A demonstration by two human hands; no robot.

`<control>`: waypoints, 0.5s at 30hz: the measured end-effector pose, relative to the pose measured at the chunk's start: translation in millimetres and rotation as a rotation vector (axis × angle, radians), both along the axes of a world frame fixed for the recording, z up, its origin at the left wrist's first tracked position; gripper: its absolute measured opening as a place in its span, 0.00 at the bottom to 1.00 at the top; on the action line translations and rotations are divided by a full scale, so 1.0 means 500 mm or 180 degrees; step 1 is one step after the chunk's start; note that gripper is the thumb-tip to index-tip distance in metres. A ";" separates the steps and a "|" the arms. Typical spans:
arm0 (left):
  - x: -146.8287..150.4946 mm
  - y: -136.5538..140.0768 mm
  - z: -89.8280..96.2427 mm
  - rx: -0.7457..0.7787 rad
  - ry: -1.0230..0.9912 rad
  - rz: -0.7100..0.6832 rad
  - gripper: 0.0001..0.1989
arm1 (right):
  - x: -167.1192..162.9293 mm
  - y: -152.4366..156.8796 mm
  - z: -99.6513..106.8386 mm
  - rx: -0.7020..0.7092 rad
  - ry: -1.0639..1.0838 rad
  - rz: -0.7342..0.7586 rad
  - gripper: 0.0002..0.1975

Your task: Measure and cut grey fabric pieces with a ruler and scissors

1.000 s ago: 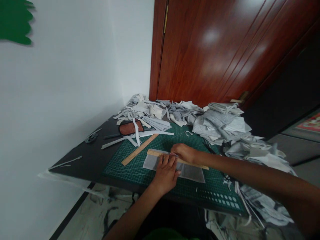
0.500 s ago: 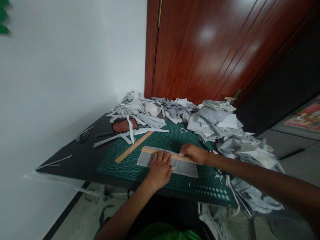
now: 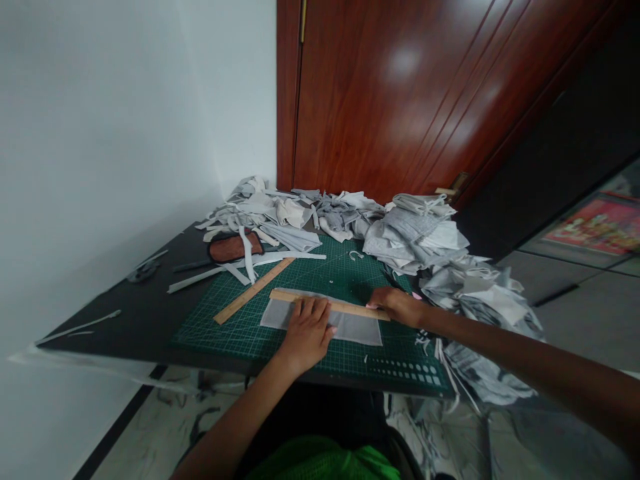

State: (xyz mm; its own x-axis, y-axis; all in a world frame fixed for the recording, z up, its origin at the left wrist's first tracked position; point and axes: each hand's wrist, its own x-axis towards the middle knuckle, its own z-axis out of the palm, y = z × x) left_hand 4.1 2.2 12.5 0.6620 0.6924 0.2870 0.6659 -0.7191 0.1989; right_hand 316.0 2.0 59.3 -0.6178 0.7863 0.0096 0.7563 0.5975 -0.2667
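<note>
A light wooden ruler lies across a grey piece of fabric on the green cutting mat. My left hand rests flat, fingers slightly apart, pressing on the middle of the ruler and the fabric. At the ruler's right end my right hand is closed, its fingertips down by the ruler's upper edge. Whatever its fingers pinch is too small and hidden to name. A second wooden ruler lies slanted on the mat, to the left of the fabric.
Heaps of grey and white fabric scraps line the table's back. Folded cloth stacks stand at the right, beyond dark scissors. A brown pouch sits at the left under pale strips. A white wall and wooden door bound the back.
My right hand has slid to the right along the ruler, toward its end. My left hand stays on the ruler and fabric. The whole view has shifted slightly.
</note>
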 end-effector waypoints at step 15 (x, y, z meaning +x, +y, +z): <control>0.001 -0.002 0.003 0.0086 0.0063 0.0038 0.25 | 0.035 -0.039 0.023 -0.0141 0.0806 -0.0598 0.14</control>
State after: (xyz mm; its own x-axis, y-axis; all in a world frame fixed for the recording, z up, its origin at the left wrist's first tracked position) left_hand 4.6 1.1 14.3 0.6595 0.6924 0.2927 0.6780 -0.7160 0.1663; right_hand 333.7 -17.6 70.6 -0.4440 0.8895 0.1078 0.7586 0.4372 -0.4831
